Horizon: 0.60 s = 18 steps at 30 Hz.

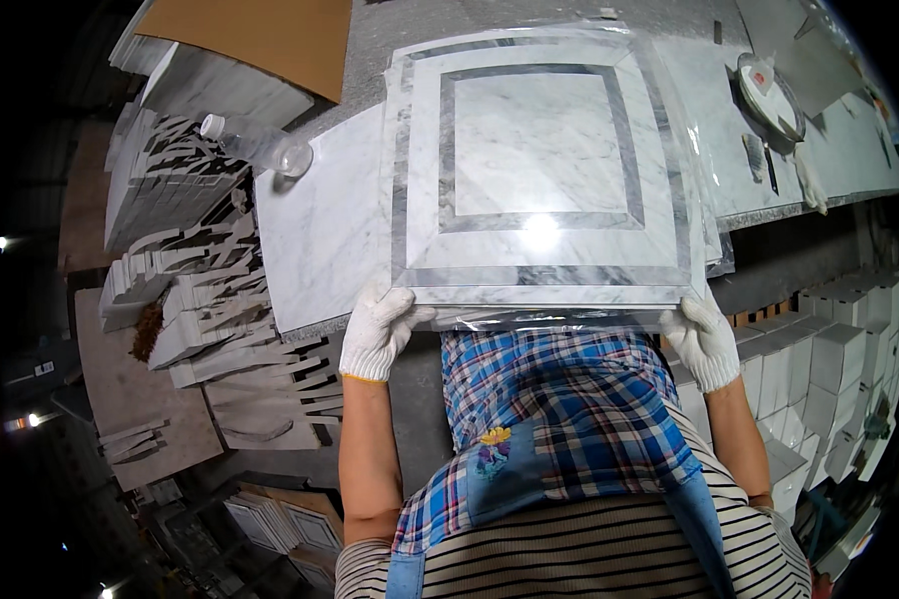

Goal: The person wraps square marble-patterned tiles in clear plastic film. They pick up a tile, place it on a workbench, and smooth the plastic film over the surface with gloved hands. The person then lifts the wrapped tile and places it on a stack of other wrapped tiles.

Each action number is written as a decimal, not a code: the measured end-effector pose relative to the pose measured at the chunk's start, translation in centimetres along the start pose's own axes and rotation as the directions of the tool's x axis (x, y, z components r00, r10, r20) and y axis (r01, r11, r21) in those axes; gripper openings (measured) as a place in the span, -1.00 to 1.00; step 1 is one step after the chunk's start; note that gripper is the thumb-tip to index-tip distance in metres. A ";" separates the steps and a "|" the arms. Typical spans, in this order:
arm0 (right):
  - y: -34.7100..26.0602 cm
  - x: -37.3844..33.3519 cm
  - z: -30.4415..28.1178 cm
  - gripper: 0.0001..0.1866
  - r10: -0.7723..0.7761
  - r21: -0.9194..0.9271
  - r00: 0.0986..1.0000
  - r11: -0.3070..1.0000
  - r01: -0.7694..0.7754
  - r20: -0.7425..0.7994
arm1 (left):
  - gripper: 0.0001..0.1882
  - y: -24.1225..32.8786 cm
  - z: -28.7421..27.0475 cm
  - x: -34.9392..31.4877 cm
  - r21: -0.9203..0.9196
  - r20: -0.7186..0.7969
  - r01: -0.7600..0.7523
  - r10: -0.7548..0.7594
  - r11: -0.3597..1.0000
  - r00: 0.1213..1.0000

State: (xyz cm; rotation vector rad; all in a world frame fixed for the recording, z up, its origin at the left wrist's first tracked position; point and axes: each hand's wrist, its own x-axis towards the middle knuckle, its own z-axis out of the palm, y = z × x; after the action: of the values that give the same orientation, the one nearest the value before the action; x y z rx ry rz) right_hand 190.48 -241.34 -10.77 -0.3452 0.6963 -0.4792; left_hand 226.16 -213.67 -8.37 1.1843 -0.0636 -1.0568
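A square white marble panel (pixel 529 140) with two grey inlaid frames lies in front of me, its near edge toward my body. Clear plastic film (pixel 695 160) shows around its sides and under the near edge. My left hand (pixel 378 334), in a white knitted glove, is closed on the near left corner, thumb on top. At the near right corner my right hand (pixel 702 342), gloved alike, grips the panel the same way. The fingers beneath are hidden, and I cannot tell how many layers lie under the top panel.
An empty clear bottle (pixel 258 146) lies on its side on the marble slab (pixel 330 220) at left. Cut stone strips (pixel 210 299) are piled beyond it. A round dish (pixel 772 98) and small tools (pixel 770 170) rest on the right worktop. White boxes (pixel 837 354) stand stacked at lower right.
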 end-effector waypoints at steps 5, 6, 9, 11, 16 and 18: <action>-0.3 -0.4 1.4 -0.36 -0.012 0.006 0.999 1.000 0.012 -0.043 | -0.54 0.0 0.3 0.0 -0.012 -0.026 -0.006 0.006 1.000 1.000; -0.2 -0.5 1.6 -0.35 -0.011 0.006 0.999 1.000 0.011 -0.048 | -0.58 0.0 0.5 -0.1 -0.009 -0.045 -0.012 0.012 1.000 0.999; -0.2 -0.2 1.4 -0.37 -0.024 -0.034 1.000 0.999 0.024 0.013 | -0.77 -0.4 -0.7 0.0 -0.004 -0.069 0.044 -0.044 0.999 0.997; -0.3 0.0 0.9 -0.31 0.001 -0.030 1.000 1.000 -0.001 -0.012 | -0.86 -0.3 -0.5 -0.1 0.004 -0.081 0.030 -0.030 1.000 0.996; -0.3 0.1 0.3 -0.30 -0.002 0.016 0.999 1.000 0.002 0.035 | -0.67 -0.5 -0.4 0.2 0.031 -0.054 0.009 -0.007 0.999 0.999; -0.4 0.1 0.6 -0.30 0.000 0.028 0.999 1.000 -0.002 0.050 | -0.57 -0.3 -0.2 0.1 0.056 -0.048 0.004 -0.001 0.998 0.999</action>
State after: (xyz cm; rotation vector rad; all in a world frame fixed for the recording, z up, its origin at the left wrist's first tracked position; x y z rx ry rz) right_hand 190.80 -241.64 -10.17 -0.3293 0.6401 -0.4774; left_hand 226.13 -213.61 -8.73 1.2607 -0.0548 -1.0335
